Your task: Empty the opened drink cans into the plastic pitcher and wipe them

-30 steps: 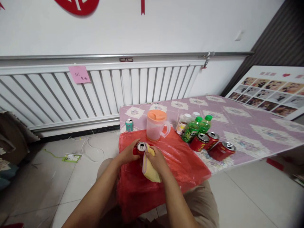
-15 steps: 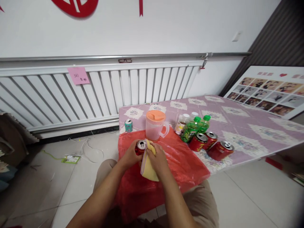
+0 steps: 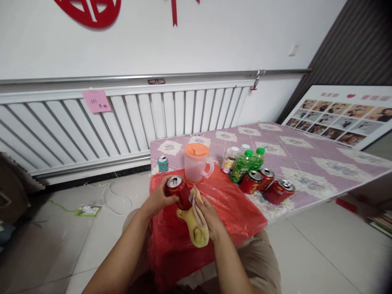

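Note:
My left hand (image 3: 158, 199) is wrapped round a red drink can (image 3: 180, 193), its opened top tilted up and away from me. In my right hand (image 3: 211, 214) is a folded yellow cloth (image 3: 197, 223) with a pale pink edge, held close against the can's lower right side. Both hands are above a red plastic sheet (image 3: 235, 204) laid over the table's front end. Just behind the can stands a clear pitcher (image 3: 193, 169) with an orange lid. A small teal can (image 3: 163, 164) stands to its left.
Several bottles, including a green-capped bottle (image 3: 241, 166), stand right of the pitcher. Red cans (image 3: 251, 182) are beside them, one dented-looking can (image 3: 278, 192) leaning. A white radiator (image 3: 131, 118) runs behind the table. On the floor at left lies a power strip (image 3: 88, 210) with cables.
The red can has come further into view as the cloth moved off its top, down and to the right. The camera view has shifted slightly.

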Motion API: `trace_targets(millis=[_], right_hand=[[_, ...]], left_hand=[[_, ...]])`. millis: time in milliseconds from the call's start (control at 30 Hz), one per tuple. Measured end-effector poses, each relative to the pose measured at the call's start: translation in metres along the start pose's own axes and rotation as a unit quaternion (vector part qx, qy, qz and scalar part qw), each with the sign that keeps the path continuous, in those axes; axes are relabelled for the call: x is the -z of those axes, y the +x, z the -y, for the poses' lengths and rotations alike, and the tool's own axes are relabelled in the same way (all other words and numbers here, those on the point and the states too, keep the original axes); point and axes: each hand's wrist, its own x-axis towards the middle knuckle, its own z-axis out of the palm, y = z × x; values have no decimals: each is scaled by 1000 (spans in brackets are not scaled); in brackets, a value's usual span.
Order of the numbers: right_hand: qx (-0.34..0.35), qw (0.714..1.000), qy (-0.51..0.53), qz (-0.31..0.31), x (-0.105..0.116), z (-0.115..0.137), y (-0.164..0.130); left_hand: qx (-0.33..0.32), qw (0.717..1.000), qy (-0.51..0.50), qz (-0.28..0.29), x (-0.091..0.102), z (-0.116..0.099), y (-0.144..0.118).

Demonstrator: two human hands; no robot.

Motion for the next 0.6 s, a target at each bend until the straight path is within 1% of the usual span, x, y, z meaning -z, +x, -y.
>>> trace_targets(millis=[67, 100, 167, 233, 333, 433, 533, 567, 600], right_hand=[[-9, 999, 51, 12, -3, -1, -2], [-13, 998, 65, 16, -4, -2, -3], [-19, 996, 80, 15, -8, -7, -2], [-21, 994, 102, 16, -12, -14, 0], [-24, 990, 135, 28, -14, -25, 4], [-34, 987, 145, 51, -11, -31, 7], [-43, 988, 139, 52, -9, -27, 4], [-37, 990, 126, 42, -9, -24, 2], [-18, 995, 100, 20, -10, -20, 0]], left_hand=[[-1, 997, -68, 26, 0, -4, 0], [-4, 997, -76, 31, 0, -7, 1], [-12, 997, -62, 44, -1, -12, 1], [-20, 998, -26, 59, -1, -16, 2], [-28, 996, 18, 83, 1, -17, 4], [-25, 995, 11, 101, 1, -14, 6], [-15, 995, -38, 88, -5, -12, 6], [-11, 995, -58, 75, -9, -12, 5], [-7, 995, -75, 62, -13, -12, 3]])
